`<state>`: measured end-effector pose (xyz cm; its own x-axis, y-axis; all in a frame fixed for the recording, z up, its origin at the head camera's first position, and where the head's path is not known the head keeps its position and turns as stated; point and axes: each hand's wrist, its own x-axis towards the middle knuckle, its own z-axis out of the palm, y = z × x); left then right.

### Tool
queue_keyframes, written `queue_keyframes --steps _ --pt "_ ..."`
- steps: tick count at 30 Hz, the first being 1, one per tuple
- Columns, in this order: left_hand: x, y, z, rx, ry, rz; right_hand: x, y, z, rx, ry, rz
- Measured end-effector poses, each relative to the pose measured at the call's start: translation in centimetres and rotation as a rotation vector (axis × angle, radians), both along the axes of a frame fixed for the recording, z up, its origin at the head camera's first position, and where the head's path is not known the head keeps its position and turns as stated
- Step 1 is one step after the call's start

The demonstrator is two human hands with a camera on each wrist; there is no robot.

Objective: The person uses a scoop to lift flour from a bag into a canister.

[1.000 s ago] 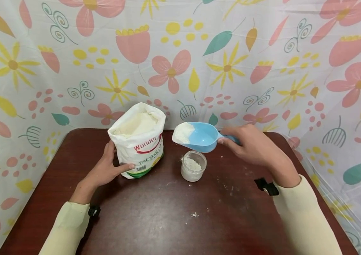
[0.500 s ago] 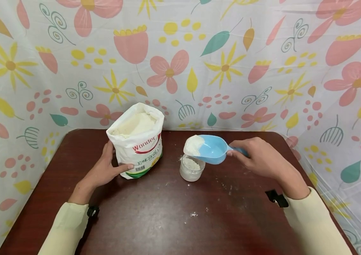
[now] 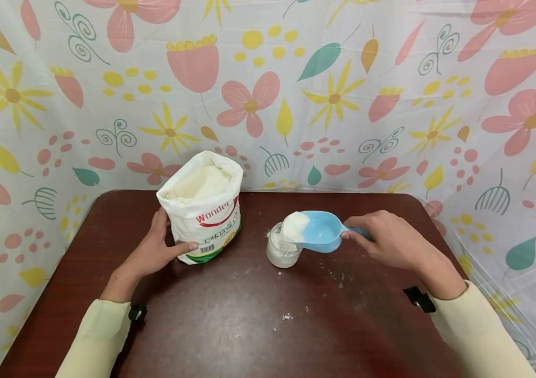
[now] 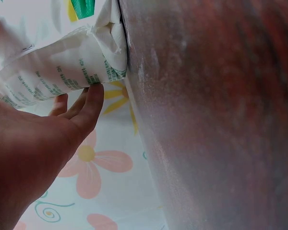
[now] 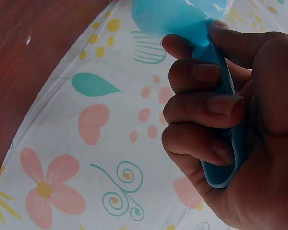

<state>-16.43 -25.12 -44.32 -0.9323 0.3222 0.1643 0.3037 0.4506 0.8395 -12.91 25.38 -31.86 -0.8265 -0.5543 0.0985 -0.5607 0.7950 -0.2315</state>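
My right hand [image 3: 393, 239] grips the handle of a light blue scoop [image 3: 323, 231], its fingers curled round it in the right wrist view. White flour [image 3: 295, 227] fills the scoop's front end, which is over the mouth of a small clear jar [image 3: 284, 257]. The jar holds some flour, and the scoop hides part of its opening. My left hand [image 3: 147, 254] holds the lower left of an open white flour bag [image 3: 202, 205], thumb on the front. In the left wrist view, the other fingers [image 4: 89, 108] touch the bag's printed side. The bag stands upright.
Both things stand on a dark red-brown table [image 3: 230, 325]. Small spills of flour [image 3: 287, 316] dot its surface near the jar. A flower-patterned cloth [image 3: 268, 94] hangs behind the table and along its sides.
The flour-filled scoop has moved down and to the right, from above and behind the jar to right over its mouth. My left hand stays on the bag.
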Motion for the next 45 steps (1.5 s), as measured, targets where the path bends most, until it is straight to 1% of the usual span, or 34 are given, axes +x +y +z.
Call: queue_keyframes --steps 8,13,20,27,37,45 --pt "0.0 -0.1 -0.1 -0.005 -0.008 0.001 0.1 0.0 0.4 0.031 -0.014 0.009" --pt "0.0 -0.1 -0.1 -0.007 -0.014 0.007 -0.1 -0.1 0.6 0.064 0.006 0.032" --pt "0.0 -0.2 -0.1 -0.003 -0.011 0.006 -0.5 -1.1 1.9 0.145 0.045 0.048" --pt "-0.2 -0.3 -0.3 -0.02 -0.015 0.008 -0.8 -2.3 3.3 0.22 0.059 0.062" --pt "-0.2 -0.4 -0.3 -0.021 -0.019 0.014 -1.4 -4.4 4.9 0.321 0.046 0.078" --pt "-0.3 -0.4 -0.3 -0.026 -0.023 0.017 -1.8 -6.1 5.7 0.381 -0.01 0.052"
